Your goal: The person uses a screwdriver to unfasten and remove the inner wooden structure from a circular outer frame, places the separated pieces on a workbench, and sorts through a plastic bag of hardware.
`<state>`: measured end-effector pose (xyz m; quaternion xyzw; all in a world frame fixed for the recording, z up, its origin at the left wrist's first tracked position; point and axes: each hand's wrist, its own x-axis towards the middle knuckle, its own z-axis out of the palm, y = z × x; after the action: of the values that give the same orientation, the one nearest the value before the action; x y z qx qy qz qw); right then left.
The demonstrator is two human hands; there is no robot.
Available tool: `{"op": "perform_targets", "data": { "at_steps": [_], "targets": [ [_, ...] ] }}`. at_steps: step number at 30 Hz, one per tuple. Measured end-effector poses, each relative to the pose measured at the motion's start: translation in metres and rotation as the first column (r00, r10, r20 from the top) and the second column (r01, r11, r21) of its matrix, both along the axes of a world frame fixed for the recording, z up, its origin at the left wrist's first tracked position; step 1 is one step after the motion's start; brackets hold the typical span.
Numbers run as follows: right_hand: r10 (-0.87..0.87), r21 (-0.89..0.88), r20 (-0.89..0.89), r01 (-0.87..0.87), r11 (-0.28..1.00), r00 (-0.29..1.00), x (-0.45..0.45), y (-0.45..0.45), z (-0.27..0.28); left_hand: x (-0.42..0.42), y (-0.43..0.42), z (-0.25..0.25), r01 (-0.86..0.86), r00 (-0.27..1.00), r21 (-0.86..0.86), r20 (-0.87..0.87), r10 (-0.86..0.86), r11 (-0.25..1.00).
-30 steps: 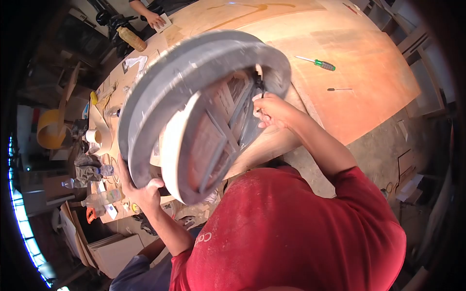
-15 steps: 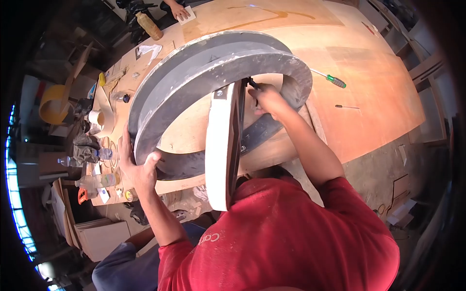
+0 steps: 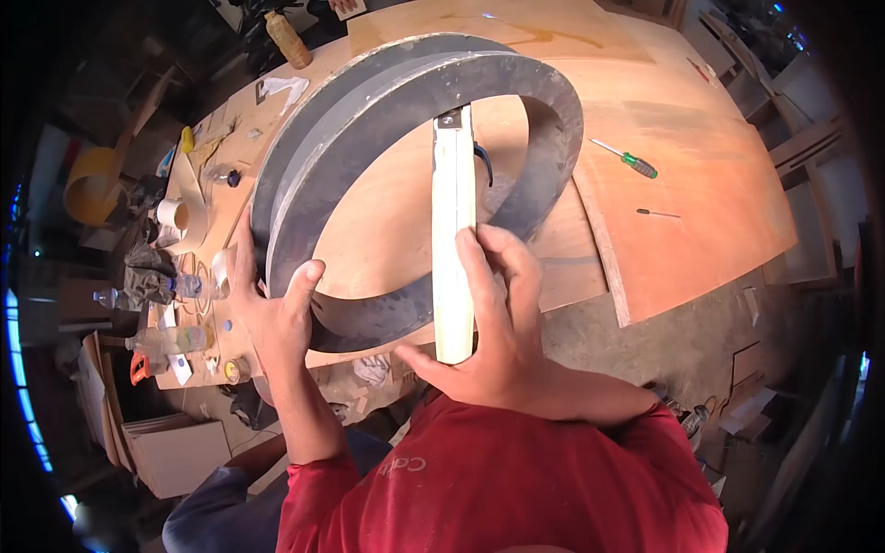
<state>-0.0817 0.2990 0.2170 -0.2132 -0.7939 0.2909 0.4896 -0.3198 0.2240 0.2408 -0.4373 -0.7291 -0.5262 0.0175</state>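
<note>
A large dark grey oval ring (image 3: 369,120) with a channel round its outside stands tilted on the table. My left hand (image 3: 277,309) grips its lower left side, thumb on the near face and fingers round the outer edge. My right hand (image 3: 507,323) is closed round the lower part of a long white-faced bar (image 3: 452,203), which crosses the ring's opening upright. A small metal plate (image 3: 449,120) sits at the bar's top end, against the ring's upper inner side. Behind the bar, a dark curved piece (image 3: 486,164) shows in part.
A green-handled screwdriver (image 3: 638,164) and a smaller dark tool (image 3: 656,213) lie on the plywood (image 3: 682,249) at right. Bottles (image 3: 171,339) and a tape roll (image 3: 175,214) are at left. Another person's hand (image 3: 346,5) rests at the far edge, near a brown bottle (image 3: 288,41).
My right hand has left the black piece inside the ring and moved down and nearer onto the white-faced bar. The bar appears more upright; my left hand still holds the ring.
</note>
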Motion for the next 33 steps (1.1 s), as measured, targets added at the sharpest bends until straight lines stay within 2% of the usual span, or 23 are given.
{"op": "perform_targets", "data": {
  "at_steps": [3, 5, 7, 8, 10, 11, 13, 14, 16, 19, 21, 25, 28, 29, 30, 31, 33],
  "targets": [
    [-0.134, 0.072, 0.050, 0.130, 0.989, 0.990, 0.018, 0.001, 0.002, -0.003, -0.002, 0.000, -0.006, 1.000, -0.001, -0.005, 0.006, 1.000],
    [-0.113, -0.134, -0.025, 0.109, 0.985, 0.993, 0.046, 0.007, -0.010, -0.011, -0.001, 0.000, -0.009, 1.000, -0.005, -0.021, 0.009, 1.000],
    [-0.158, -0.184, 0.168, 0.189, 0.965, 0.973, 0.078, 0.029, -0.007, -0.017, -0.001, -0.003, -0.018, 0.998, -0.032, -0.056, 0.016, 0.999],
    [-0.154, -0.183, 0.169, 0.185, 0.966, 0.974, 0.085, 0.041, -0.009, -0.020, -0.002, -0.004, -0.022, 0.998, -0.032, -0.055, 0.020, 0.999],
    [-0.064, -0.413, 0.013, 0.064, 0.908, 0.998, 0.090, 0.068, -0.012, -0.028, -0.002, -0.006, 0.015, 1.000, -0.035, -0.003, -0.015, 0.999],
    [-0.058, -0.412, 0.010, 0.057, 0.909, 0.998, 0.092, 0.079, -0.013, -0.030, -0.002, -0.003, 0.009, 1.000, -0.033, -0.005, -0.009, 0.999],
    [0.045, -0.420, -0.032, -0.054, 0.906, 0.998, 0.091, 0.098, -0.013, -0.034, -0.003, 0.003, 0.176, 0.957, 0.047, 0.226, -0.182, 0.983],
    [0.075, -0.457, -0.023, -0.078, 0.886, 0.997, 0.089, 0.105, -0.010, -0.038, -0.003, 0.004, 0.161, 0.961, 0.042, 0.221, -0.167, 0.986],
    [0.079, -0.451, -0.006, -0.073, 0.890, 0.997, 0.085, 0.126, -0.016, -0.050, -0.001, -0.001, 0.251, 0.914, 0.085, 0.307, -0.265, 0.964],
    [0.076, -0.498, -0.013, -0.072, 0.864, 0.997, 0.075, 0.147, -0.021, -0.056, 0.004, 0.001, 0.283, 0.916, 0.037, 0.284, -0.282, 0.958],
    [0.145, -0.493, -0.095, -0.174, 0.852, 0.985, 0.070, 0.161, -0.020, -0.054, 0.007, 0.006, 0.273, 0.913, 0.048, 0.303, -0.274, 0.961],
    [0.198, -0.520, -0.044, -0.192, 0.833, 0.979, 0.067, 0.201, -0.038, -0.056, 0.005, 0.004, 0.248, 0.912, 0.037, 0.327, -0.246, 0.968],
    [0.211, -0.542, -0.093, -0.227, 0.809, 0.973, 0.058, 0.214, -0.042, -0.060, 0.003, 0.001, 0.255, 0.910, 0.044, 0.327, -0.255, 0.966],
    [0.211, -0.559, -0.117, -0.240, 0.794, 0.970, 0.056, 0.216, -0.048, -0.064, 0.002, -0.002, 0.298, 0.895, 0.038, 0.336, -0.293, 0.954],
    [0.219, -0.495, -0.118, -0.249, 0.832, 0.969, 0.053, 0.219, -0.049, -0.068, 0.000, -0.002, 0.342, 0.880, 0.038, 0.338, -0.334, 0.939],
    [0.227, -0.511, -0.127, -0.260, 0.819, 0.965, 0.051, 0.222, -0.051, -0.075, 0.000, -0.003, 0.332, 0.885, 0.016, 0.341, -0.317, 0.943],
    [0.180, -0.539, -0.009, -0.156, 0.828, 0.984, 0.056, 0.228, -0.059, -0.079, -0.002, -0.010, 0.400, 0.839, 0.055, 0.379, -0.390, 0.915]
  ]
}}
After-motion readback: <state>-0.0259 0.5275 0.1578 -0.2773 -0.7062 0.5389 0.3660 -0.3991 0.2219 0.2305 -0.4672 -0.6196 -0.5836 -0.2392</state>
